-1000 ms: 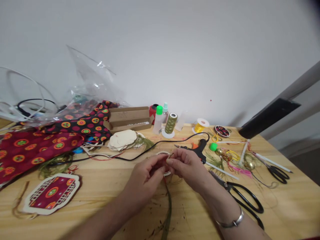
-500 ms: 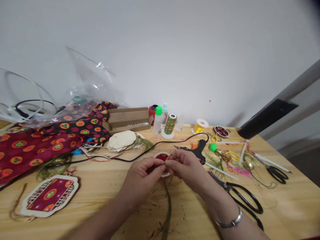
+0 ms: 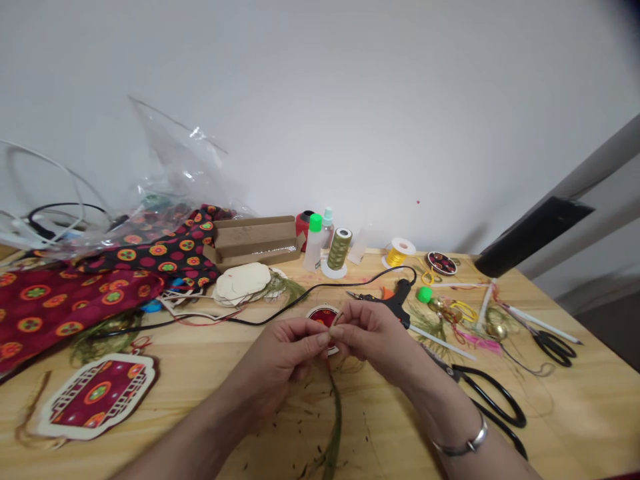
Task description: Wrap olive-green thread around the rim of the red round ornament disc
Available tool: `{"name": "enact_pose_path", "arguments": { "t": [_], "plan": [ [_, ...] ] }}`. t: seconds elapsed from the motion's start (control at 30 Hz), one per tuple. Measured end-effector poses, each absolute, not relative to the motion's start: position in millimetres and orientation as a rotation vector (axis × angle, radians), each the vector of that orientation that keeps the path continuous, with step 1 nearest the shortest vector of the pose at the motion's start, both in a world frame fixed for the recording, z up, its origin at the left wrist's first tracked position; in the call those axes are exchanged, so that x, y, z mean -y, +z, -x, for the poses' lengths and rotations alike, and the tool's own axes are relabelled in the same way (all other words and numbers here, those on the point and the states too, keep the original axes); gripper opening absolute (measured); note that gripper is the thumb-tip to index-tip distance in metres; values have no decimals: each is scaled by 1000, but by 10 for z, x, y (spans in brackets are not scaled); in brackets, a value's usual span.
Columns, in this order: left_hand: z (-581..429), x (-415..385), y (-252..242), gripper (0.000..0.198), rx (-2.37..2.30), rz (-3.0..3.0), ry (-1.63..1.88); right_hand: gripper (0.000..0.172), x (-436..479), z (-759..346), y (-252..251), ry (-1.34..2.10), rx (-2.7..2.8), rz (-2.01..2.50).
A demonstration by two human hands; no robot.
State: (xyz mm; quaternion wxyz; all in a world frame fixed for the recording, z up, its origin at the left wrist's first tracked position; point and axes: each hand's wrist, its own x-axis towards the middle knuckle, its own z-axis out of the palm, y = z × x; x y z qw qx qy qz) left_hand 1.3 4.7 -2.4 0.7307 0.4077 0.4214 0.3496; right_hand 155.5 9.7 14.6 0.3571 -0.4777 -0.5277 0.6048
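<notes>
My left hand (image 3: 286, 357) and my right hand (image 3: 374, 337) meet at the middle of the wooden table (image 3: 210, 407), fingertips pinched together on the top of a thin olive-green tassel (image 3: 336, 417) with a bit of red thread. The tassel hangs down toward me over the table. Just behind my fingers lies a small round red ornament (image 3: 321, 315). A silver bracelet (image 3: 465, 443) is on my right wrist.
A black glue gun (image 3: 397, 298) with its cord, large black scissors (image 3: 483, 393), smaller scissors (image 3: 553, 345), thread spools (image 3: 341, 249), glue bottles (image 3: 314, 242), a cardboard box (image 3: 255, 239), patterned red fabric (image 3: 65, 300), a framed red ornament (image 3: 93, 395) and plastic bags (image 3: 165, 173) lie around.
My hands have stayed together on the tassel and shifted slightly. The round red ornament behind my fingers shows more than a second ago.
</notes>
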Motion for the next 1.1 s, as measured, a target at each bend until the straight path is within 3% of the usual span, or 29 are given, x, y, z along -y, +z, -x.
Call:
{"name": "enact_pose_path", "arguments": {
  "t": [0.73, 1.1],
  "plan": [
    [-16, -40, -10, 11, -906, -836, 778, 18, -80, -1562, 232, 1685, 1263, 1114],
    [-43, -53, 9, 10, -973, -854, 858, 10, -113, -1571, 164, 1630, 1319, 1141]
  ]
}}
